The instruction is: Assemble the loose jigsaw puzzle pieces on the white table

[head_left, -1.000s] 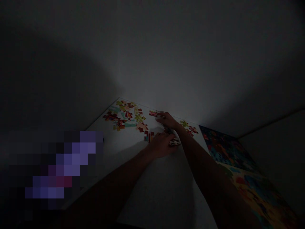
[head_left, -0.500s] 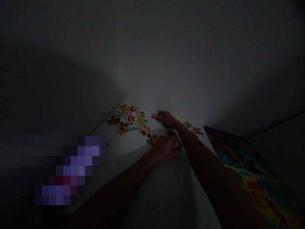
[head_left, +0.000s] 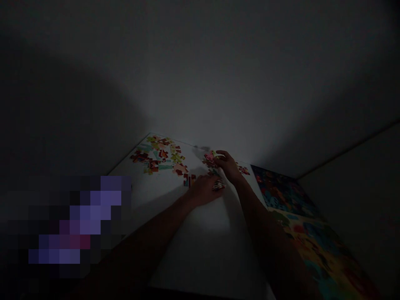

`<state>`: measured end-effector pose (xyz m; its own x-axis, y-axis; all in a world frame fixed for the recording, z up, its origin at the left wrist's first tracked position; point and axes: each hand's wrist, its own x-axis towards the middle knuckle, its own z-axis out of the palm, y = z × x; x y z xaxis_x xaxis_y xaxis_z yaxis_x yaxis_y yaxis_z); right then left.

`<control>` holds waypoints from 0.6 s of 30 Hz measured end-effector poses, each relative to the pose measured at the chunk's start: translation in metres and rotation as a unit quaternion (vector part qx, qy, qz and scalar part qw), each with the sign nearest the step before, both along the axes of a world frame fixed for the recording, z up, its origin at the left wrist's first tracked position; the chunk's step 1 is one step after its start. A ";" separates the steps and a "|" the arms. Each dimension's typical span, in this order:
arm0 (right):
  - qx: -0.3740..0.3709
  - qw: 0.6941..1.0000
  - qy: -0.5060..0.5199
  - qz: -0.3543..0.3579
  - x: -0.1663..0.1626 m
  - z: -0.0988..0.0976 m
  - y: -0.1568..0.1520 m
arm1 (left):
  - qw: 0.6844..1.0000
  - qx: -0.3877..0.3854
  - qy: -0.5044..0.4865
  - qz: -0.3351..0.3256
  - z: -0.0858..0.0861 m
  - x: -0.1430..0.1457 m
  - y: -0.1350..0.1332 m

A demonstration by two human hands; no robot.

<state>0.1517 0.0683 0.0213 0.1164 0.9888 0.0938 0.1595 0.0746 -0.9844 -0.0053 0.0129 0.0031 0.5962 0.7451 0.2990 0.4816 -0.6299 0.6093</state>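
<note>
The scene is very dark. My right hand (head_left: 227, 165) is raised a little above the white table (head_left: 200, 233) with its fingers closed on a red puzzle piece (head_left: 208, 157). My left hand (head_left: 204, 189) rests on the table with its fingers curled over a small cluster of joined pieces, whose striped edge (head_left: 218, 185) shows at the fingertips. A red piece (head_left: 189, 180) lies just left of that hand. A loose pile of coloured puzzle pieces (head_left: 159, 155) is spread at the far left corner.
A colourful picture sheet or puzzle box lid (head_left: 300, 221) lies along the table's right side. A few more pieces (head_left: 243, 170) lie behind my right wrist. A grey wall rises behind the table. A blurred purple patch (head_left: 75, 225) sits at the left.
My right hand has lifted the red piece off the table's far edge and drawn it back toward the cluster under my left hand. The left hand stays in place.
</note>
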 end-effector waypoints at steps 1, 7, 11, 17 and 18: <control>0.008 1.000 -0.009 -0.007 0.007 -0.001 -0.015 | 1.000 -0.005 -0.006 0.001 0.001 0.000 0.000; -0.025 0.991 0.045 -0.125 0.043 -0.023 -0.091 | 0.999 -0.026 -0.020 0.006 -0.002 -0.002 0.002; -0.036 0.992 0.047 -0.112 0.054 -0.029 -0.114 | 0.999 -0.044 -0.032 0.001 -0.004 -0.001 0.004; -0.022 0.999 -0.023 -0.034 0.047 -0.019 -0.119 | 0.999 -0.042 -0.011 -0.017 -0.002 0.000 0.004; -0.024 0.999 -0.026 -0.024 0.044 -0.017 -0.119 | 0.999 -0.037 -0.009 -0.021 -0.003 0.000 0.004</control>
<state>0.1957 -0.0511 0.0041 0.1606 0.9855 0.0540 0.2129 0.0189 -0.9769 -0.0057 0.0173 0.0003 0.6222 0.7402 0.2548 0.4453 -0.6023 0.6625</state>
